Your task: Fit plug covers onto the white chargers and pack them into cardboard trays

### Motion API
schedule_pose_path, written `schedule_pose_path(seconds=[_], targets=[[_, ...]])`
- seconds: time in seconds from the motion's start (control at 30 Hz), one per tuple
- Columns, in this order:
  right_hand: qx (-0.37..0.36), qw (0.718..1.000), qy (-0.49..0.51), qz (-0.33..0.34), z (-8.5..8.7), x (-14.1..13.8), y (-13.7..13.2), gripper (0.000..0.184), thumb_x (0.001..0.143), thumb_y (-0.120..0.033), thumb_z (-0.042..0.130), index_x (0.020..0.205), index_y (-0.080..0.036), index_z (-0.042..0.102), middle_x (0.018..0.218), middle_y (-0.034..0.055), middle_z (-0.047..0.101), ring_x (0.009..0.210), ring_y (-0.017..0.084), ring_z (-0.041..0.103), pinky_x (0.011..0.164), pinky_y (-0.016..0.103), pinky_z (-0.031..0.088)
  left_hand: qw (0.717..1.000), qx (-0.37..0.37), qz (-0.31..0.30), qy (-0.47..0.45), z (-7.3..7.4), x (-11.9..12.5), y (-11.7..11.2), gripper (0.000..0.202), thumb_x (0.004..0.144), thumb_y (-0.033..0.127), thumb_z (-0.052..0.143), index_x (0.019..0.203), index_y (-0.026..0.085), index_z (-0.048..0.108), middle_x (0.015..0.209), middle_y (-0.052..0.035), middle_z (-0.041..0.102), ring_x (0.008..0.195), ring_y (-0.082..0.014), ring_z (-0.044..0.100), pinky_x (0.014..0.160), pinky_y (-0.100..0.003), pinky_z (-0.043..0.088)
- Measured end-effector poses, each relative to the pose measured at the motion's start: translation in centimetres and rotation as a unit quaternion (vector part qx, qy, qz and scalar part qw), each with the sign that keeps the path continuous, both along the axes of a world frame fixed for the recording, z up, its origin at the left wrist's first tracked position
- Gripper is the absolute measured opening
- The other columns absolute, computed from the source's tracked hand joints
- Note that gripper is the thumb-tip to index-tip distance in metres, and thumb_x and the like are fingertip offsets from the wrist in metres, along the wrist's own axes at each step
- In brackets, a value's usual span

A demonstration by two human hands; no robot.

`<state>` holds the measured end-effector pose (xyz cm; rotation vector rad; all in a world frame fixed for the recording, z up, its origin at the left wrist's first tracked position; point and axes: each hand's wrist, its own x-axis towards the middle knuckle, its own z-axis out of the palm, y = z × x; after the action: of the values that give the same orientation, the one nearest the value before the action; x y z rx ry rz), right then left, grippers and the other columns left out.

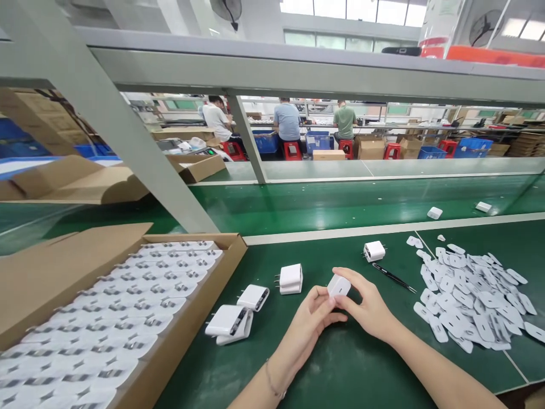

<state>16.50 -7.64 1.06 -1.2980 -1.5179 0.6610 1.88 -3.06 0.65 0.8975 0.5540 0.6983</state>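
A white charger plug (339, 286) with a small slot in its face is held between both hands, a little above the green table. My left hand (310, 318) pinches it from the left and below. On its other side, the thumb and fingers of my right hand (367, 304) grip the edges. Left of my hands lie several more white chargers (291, 279), some with open dark ends and metal prongs. Beyond my right hand are another charger (374, 251) and black tweezers (394, 277). To the right spreads a loose pile of thin white cover plates (477, 295).
A cardboard box (187, 318) with rows of white chargers stands at the left. Behind the table runs a green conveyor belt (323, 204) carrying two white pieces. A slanted metal post (140, 130) and a shelf beam (298, 74) frame the view. Several people sit farther back.
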Motion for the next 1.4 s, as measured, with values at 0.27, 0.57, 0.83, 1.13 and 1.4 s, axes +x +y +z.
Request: schedule_pose_path(seconds=[0.27, 0.57, 0.83, 1.13, 1.4], targets=[[0.047, 0.997, -0.027, -0.050, 0.1, -0.4, -0.3, 0.034, 0.092, -0.026, 0.041, 0.122, -0.029, 0.056, 0.124, 0.0053, 0.056, 0.115, 0.021, 0.052, 0.098, 0.039, 0.045, 0.978, 0.136, 0.109, 0.115, -0.6, -0.2, 0.9, 0.031, 0.065, 0.033, 0.076, 0.075, 0.017, 0.052, 0.072, -0.0022, 0.068, 0.068, -0.0165, 0.067, 0.070, -0.028, 0.053], [0.050, 0.994, -0.091, -0.037, -0.5, -0.9, -0.7, 0.042, 0.091, -0.021, 0.043, 0.131, -0.030, 0.046, 0.131, 0.0056, 0.052, 0.113, 0.023, 0.054, 0.096, 0.042, 0.046, 0.946, 0.212, 0.198, 0.147, -0.7, -0.5, 1.2, 0.029, 0.068, 0.029, 0.072, 0.079, 0.019, 0.047, 0.086, -0.0050, 0.070, 0.080, -0.0187, 0.068, 0.076, -0.029, 0.055], [0.013, 0.998, -0.041, -0.046, 0.0, -0.8, -0.7, 0.033, 0.091, -0.023, 0.042, 0.122, -0.026, 0.051, 0.124, 0.0082, 0.054, 0.102, 0.021, 0.059, 0.087, 0.038, 0.051, 0.930, 0.252, 0.198, 0.179, -0.8, -0.6, 1.1, 0.027, 0.070, 0.027, 0.070, 0.083, 0.021, 0.047, 0.092, -0.0044, 0.067, 0.086, -0.0199, 0.067, 0.081, -0.033, 0.055], [0.018, 1.000, -0.012, -0.020, 0.2, -0.6, -0.2, 0.024, 0.090, -0.020, 0.040, 0.112, -0.024, 0.050, 0.111, 0.0081, 0.054, 0.095, 0.019, 0.059, 0.084, 0.035, 0.052, 0.917, 0.278, 0.195, 0.207, -0.3, -0.5, 0.9, 0.028, 0.066, 0.024, 0.071, 0.082, 0.021, 0.048, 0.091, -0.0054, 0.070, 0.089, -0.0228, 0.068, 0.084, -0.034, 0.054], [0.036, 0.999, -0.037, -0.005, 0.3, -0.8, -0.6, 0.013, 0.089, -0.017, 0.041, 0.093, -0.023, 0.052, 0.107, 0.0076, 0.052, 0.102, 0.020, 0.052, 0.085, 0.036, 0.047, 0.934, 0.262, 0.141, 0.198, 0.5, -0.5, 0.7, 0.026, 0.068, 0.025, 0.070, 0.079, 0.021, 0.046, 0.084, -0.0048, 0.072, 0.082, -0.0224, 0.069, 0.076, -0.034, 0.055]])
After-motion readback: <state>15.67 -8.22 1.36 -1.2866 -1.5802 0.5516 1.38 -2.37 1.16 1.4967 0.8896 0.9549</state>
